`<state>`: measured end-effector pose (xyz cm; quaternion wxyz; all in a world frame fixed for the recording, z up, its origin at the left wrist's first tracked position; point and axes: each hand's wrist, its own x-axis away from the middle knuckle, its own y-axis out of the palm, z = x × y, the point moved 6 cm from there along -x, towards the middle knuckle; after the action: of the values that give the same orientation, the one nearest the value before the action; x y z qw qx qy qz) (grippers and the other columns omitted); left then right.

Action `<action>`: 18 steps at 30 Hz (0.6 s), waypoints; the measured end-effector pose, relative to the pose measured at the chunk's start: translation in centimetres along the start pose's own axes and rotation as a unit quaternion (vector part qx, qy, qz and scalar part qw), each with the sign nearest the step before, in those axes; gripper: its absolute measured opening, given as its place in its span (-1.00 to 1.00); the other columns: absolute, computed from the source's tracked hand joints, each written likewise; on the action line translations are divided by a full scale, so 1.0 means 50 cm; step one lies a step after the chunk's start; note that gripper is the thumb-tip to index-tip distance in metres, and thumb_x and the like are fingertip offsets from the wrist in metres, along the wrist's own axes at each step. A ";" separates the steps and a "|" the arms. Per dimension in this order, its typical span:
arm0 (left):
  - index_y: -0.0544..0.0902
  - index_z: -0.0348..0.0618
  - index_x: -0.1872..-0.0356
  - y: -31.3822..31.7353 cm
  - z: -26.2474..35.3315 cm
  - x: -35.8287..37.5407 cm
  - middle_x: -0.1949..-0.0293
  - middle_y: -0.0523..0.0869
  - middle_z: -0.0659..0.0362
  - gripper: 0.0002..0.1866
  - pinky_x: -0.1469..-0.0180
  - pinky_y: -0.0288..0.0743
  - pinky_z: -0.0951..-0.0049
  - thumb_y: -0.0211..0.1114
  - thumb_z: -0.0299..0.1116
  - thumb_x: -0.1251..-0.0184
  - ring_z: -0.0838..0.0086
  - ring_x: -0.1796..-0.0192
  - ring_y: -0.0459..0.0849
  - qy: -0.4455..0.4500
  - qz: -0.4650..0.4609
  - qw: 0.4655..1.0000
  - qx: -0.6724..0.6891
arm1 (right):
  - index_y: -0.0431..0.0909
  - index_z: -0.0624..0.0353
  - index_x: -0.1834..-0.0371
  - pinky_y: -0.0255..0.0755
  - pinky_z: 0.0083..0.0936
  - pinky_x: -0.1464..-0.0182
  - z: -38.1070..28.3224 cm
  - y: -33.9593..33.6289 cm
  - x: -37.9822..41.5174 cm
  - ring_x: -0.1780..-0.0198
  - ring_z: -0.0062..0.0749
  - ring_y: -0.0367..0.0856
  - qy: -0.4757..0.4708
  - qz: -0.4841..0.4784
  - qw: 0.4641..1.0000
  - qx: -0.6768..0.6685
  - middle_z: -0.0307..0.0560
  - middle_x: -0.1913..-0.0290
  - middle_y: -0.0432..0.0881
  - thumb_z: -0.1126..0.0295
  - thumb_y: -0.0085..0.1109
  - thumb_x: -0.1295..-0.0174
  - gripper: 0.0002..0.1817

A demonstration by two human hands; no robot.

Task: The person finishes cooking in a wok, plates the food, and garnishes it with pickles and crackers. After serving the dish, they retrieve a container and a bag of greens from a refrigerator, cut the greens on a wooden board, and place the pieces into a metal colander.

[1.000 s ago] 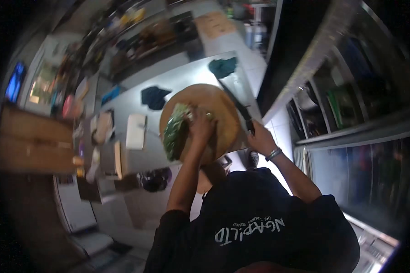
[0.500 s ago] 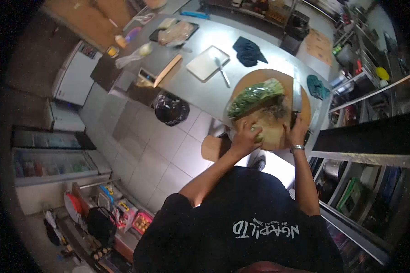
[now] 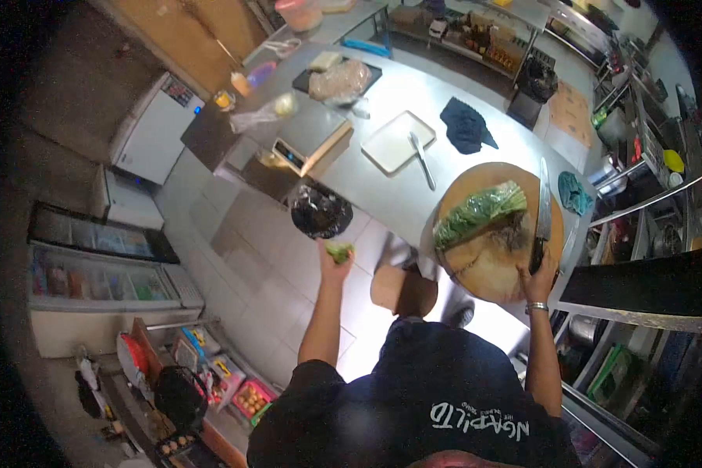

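Note:
My left hand (image 3: 334, 267) is stretched out to the left, closed on a light green vegetable piece (image 3: 340, 251), just below a bin lined with a black bag (image 3: 320, 212). At the right, my right hand (image 3: 540, 279) is wrapped round the dark handle of a large knife (image 3: 544, 207), whose blade points away from me on the round wooden chopping board (image 3: 476, 273). A plastic-wrapped bundle of leafy greens (image 3: 482, 212) lies across the board, left of the knife. A dark patch marks the wood beside the bundle.
On the steel table sit a white tray (image 3: 388, 153) with a small knife (image 3: 423, 160), a dark cloth (image 3: 466, 125), a green cloth (image 3: 574, 193), a scale (image 3: 313, 142) and a black tray holding bagged food (image 3: 340, 79). A wooden stool (image 3: 402, 292) stands below the table edge.
My left hand has moved left from the board towards the bin, carrying the green piece. My right hand remains at the knife handle. The whole view has shifted.

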<state>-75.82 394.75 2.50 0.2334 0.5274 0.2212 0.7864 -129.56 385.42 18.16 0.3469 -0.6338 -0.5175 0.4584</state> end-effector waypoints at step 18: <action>0.34 0.02 -0.31 -0.160 -0.317 0.269 -0.20 0.47 0.15 -0.42 -0.02 0.48 0.33 0.08 0.04 -0.34 0.40 -0.06 0.54 -0.337 -0.099 0.773 -0.529 | 0.06 0.26 -0.41 0.31 -0.18 -0.23 0.076 -0.168 0.564 -0.20 0.18 0.41 0.280 -0.158 0.946 0.041 0.30 -0.22 0.41 0.09 0.15 -0.23 -0.21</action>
<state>-94.02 407.56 2.02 0.6115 0.5269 -0.2717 0.5241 -134.72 414.63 18.30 0.5718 -0.6316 -0.4738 0.2229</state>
